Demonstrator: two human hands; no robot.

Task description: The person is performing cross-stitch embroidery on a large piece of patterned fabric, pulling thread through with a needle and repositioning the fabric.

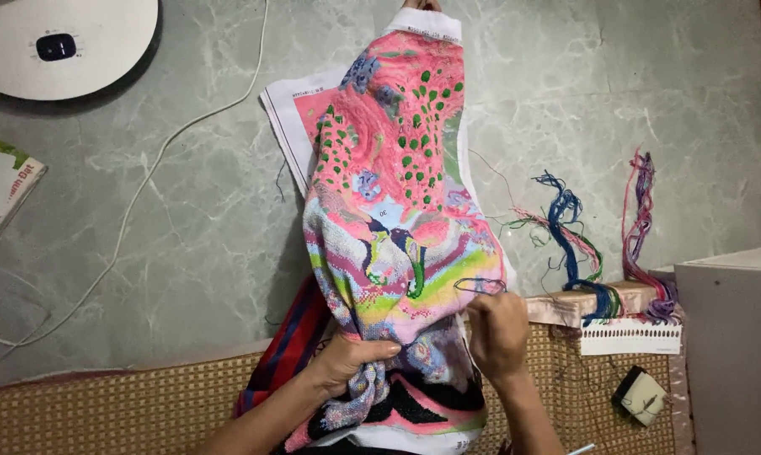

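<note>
A large cross-stitch cloth (pixel 397 160), pink with green dots and two birds, drapes from my lap out over the marble floor. My left hand (pixel 347 358) is shut on a bunched fold of the cloth at its lower left. My right hand (pixel 496 329) pinches a thin dark thread (pixel 480 285) that loops just above the fingers at the cloth's right edge. A needle cannot be made out. A foot tip shows at the cloth's far end.
Skeins of coloured thread (pixel 578 244) hang over a card organiser (pixel 631 335) at right. A white round appliance (pixel 60 42) with a cord (pixel 144 181) lies top left, a booklet (pixel 1 190) at left. A woven mat (pixel 119 409) and a grey box (pixel 730 345) border me.
</note>
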